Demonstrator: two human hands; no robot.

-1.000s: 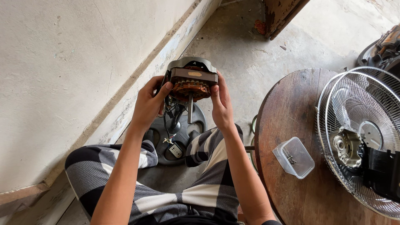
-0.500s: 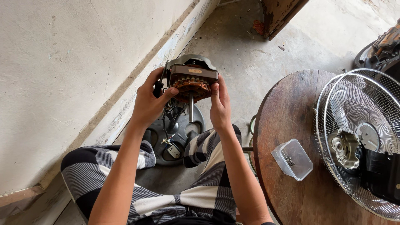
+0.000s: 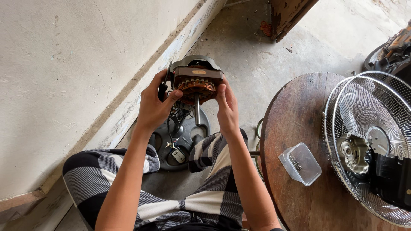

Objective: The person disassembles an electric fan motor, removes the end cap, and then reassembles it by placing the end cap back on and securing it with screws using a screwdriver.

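Lap: we're sitting, checked shorts (image 3: pixel 205 188) lowest in view.
Left hand (image 3: pixel 155 106): wrapped round the motor (image 3: pixel 198 81), a black tool handle pinned under the fingers.
Right hand (image 3: pixel 227 108): clamps the other side, so the shaft hangs down over the fan base (image 3: pixel 182 137).
Table (image 3: pixel 295 124): clear box (image 3: pixel 300 164) near its left edge, fan grille (image 3: pixel 368 141) at the right.

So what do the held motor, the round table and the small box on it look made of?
Motor: reddish-orange windings suggest copper; dull grey shell is metal or plastic, unclear. Round table: wood, dark brown, worn matte, grain visible. Small box: clear plastic, see-through walls showing small parts inside.
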